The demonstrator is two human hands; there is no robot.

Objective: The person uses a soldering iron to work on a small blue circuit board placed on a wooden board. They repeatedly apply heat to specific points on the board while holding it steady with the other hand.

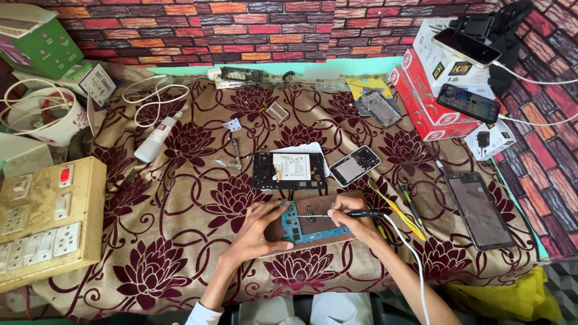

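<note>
On a counter [180,241] draped in a maroon-flowered cloth, the left hand [260,230] lay with fingers spread flat, steadying a blue circuit board [313,224] on a brown mat just before the person. To its right, the right hand [352,215] had fingers clamped on a corded soldering iron [346,214], its tip seemingly touching the board. The soldering step looked underway; the next move called for a steady tip.

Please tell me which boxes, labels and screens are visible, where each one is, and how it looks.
Red and white boxes: stacked, far right.
Small white box: beside the red stack.
Green box: top left corner.
Lit phone: on the red box, dark screen.
Dark phone: flat, right side.
White glue bottle: lying left, red label.
</note>
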